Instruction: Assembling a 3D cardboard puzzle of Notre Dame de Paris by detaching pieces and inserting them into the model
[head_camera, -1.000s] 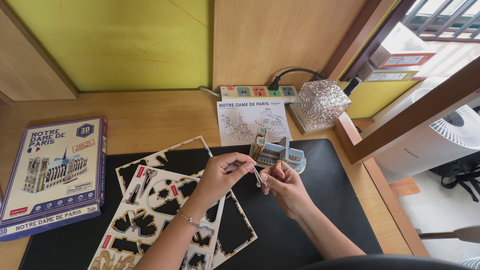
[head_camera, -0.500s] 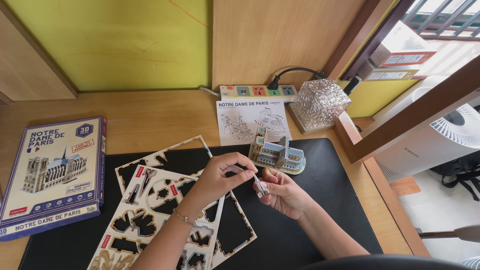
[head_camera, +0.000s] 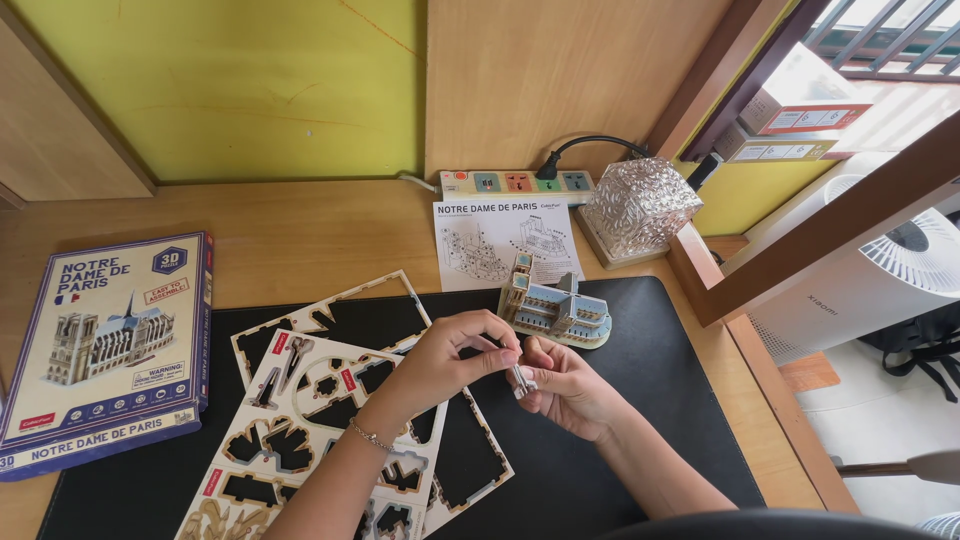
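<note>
Small puzzle piece (head_camera: 520, 380) mostly hidden between both hands.

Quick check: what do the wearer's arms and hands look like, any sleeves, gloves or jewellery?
Both forearms are bare, with no sleeves in view and no gloves. The left hand has a thin beaded chain bracelet at the wrist. The right hand shows no jewellery or watch; rings are too small to tell.

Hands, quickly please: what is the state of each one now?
Left hand: closed, fingertips pinching a small puzzle piece.
Right hand: fingers curled, touching the same small piece from below.
</note>
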